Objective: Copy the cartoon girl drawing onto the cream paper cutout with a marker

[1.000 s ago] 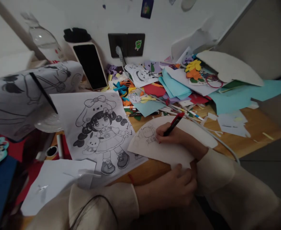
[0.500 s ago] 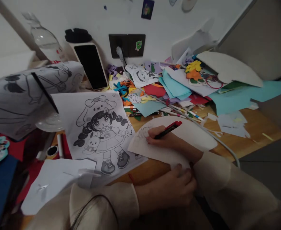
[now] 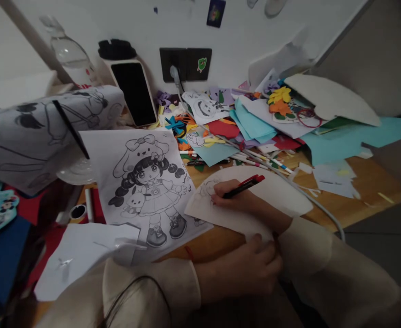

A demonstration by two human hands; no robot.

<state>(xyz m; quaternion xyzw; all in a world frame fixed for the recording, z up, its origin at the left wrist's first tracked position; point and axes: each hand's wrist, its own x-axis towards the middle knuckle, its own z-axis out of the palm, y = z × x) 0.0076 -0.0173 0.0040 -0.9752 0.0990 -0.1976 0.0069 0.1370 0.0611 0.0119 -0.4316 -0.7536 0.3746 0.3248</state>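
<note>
My right hand (image 3: 232, 197) is closed around a black pen with a red end (image 3: 245, 186), its tip low against a curved white paper cutout (image 3: 282, 193). Faint sketched lines show on the paper just left of those fingers. At the cutout's near edge, my left hand (image 3: 255, 264) has its fingers bent over the paper; its thumb is hidden. To the left lies a sheet with a printed drawing of a girl (image 3: 155, 182) in a dog-eared hat, its lower right corner close to the cutout.
Colourful paper scraps (image 3: 217, 127) and several sticks pile up along the wall. A grey cable (image 3: 323, 214) crosses the table right of the cutout. A phone (image 3: 134, 93) leans upright at the back, beside a clear bottle (image 3: 71, 57). A tape roll (image 3: 78, 212) stands at left.
The whole view has shifted slightly, so things appear a little further right. Both hands keep nearly the same pose on the cutout, the pen still in the right.
</note>
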